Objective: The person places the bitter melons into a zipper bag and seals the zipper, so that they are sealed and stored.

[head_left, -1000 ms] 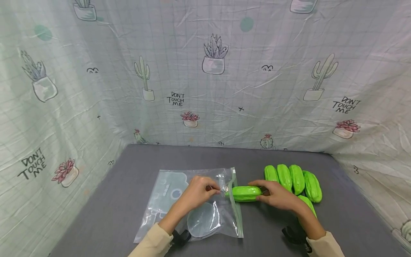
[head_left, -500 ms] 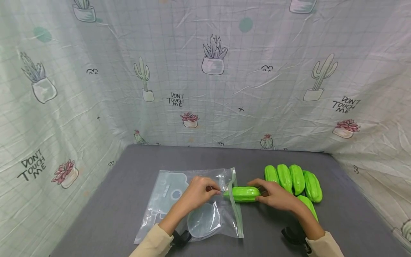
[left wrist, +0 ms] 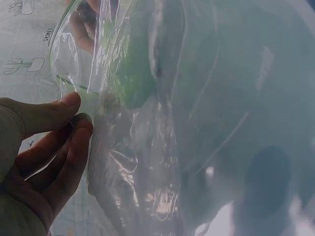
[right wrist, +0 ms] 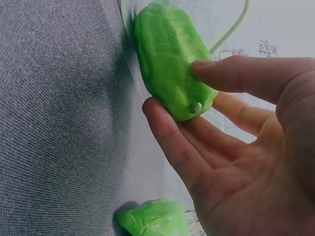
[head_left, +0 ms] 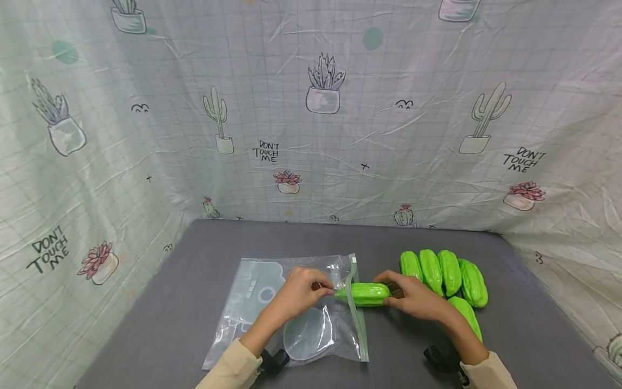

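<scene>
A clear zip bag with a green-edged mouth and pale blue print lies flat, its mouth to the right. My left hand pinches the bag's upper film near the mouth; in the left wrist view, thumb and forefinger meet on the plastic. A glossy, ridged, bright green gourd lies sideways through the mouth, its pointed left end under the film. My right hand grips its blunt right end. In the right wrist view, thumb and fingers surround the gourd near its small stem nub.
Several more green gourds lie close together at the right, one of them nearer, behind the right forearm. The dark grey table ends against a cactus-print curtain at the back and sides.
My right hand has pushed the gourd slightly left, so its pointed end sits further inside the bag. The left hand and the bag have hardly moved.
</scene>
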A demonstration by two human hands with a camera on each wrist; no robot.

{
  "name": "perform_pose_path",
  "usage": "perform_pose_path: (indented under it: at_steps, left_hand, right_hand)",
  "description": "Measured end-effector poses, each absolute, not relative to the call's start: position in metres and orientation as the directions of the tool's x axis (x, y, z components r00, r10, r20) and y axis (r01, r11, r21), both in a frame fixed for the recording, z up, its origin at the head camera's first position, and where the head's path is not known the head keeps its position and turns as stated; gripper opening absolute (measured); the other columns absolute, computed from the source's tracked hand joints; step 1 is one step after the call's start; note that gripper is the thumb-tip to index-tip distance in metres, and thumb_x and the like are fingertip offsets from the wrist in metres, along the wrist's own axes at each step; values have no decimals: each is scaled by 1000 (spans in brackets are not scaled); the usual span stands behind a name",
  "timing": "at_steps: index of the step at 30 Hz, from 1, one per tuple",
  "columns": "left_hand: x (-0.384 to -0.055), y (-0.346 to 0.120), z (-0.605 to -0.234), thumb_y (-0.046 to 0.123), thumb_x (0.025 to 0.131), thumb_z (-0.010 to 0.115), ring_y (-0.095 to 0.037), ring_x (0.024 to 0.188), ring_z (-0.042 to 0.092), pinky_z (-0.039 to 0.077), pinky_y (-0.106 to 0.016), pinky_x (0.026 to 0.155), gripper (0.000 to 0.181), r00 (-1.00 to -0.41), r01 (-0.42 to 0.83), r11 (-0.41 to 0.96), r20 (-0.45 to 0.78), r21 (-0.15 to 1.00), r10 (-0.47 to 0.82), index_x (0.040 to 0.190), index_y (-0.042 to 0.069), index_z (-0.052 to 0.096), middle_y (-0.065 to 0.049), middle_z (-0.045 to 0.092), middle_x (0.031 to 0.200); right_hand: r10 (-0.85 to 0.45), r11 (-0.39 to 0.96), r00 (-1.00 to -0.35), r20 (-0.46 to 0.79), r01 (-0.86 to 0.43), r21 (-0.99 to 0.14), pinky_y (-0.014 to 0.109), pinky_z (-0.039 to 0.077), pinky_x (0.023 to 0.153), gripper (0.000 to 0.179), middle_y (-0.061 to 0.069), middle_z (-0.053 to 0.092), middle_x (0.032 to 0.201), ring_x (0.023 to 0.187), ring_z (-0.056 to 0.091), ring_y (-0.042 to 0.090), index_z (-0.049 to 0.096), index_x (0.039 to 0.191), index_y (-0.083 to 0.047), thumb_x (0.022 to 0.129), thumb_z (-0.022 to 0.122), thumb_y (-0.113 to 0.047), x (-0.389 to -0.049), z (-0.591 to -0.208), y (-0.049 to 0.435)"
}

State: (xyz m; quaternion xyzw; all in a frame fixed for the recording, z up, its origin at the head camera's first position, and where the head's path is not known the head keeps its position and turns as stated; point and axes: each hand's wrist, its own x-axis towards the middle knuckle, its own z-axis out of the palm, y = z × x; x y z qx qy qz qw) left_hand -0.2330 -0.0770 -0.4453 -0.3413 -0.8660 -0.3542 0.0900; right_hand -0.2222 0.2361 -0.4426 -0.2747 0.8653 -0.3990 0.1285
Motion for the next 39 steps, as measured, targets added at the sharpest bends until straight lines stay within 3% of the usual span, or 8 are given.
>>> perform_pose_path:
  at_steps: [15, 27, 39]
  left_hand:
    - [-232, -78, -446, 11, 87, 82, -2, 70, 67, 53, -13, 66, 3, -752, 652, 510, 393, 561, 529, 90, 10, 82, -1, 80, 87]
    - [-232, -79, -445, 10, 86, 82, -2, 70, 67, 53, -12, 65, 3, -747, 659, 511, 401, 552, 530, 90, 10, 82, -1, 80, 87]
    - [-232, -78, -445, 11, 87, 82, -2, 71, 67, 54, -13, 67, 4, -751, 655, 517, 393, 551, 531, 90, 10, 82, -1, 80, 87]
  right_hand:
    - [-554, 544, -832, 19, -379, -749, 41, 59, 91, 39, 16, 64, 135, 120, 63, 38, 59, 138, -8, 101, 66, -15, -221, -448, 232]
    - [-558, 528, -829, 41, -393, -752, 41, 59, 91, 43, 20, 62, 138, 120, 63, 41, 56, 141, -2, 101, 65, -14, -219, -445, 227]
    - [-523, 548, -851, 58, -387, -742, 37, 59, 90, 37, 17, 66, 132, 116, 67, 38, 58, 132, -10, 99, 70, -19, -219, -450, 223]
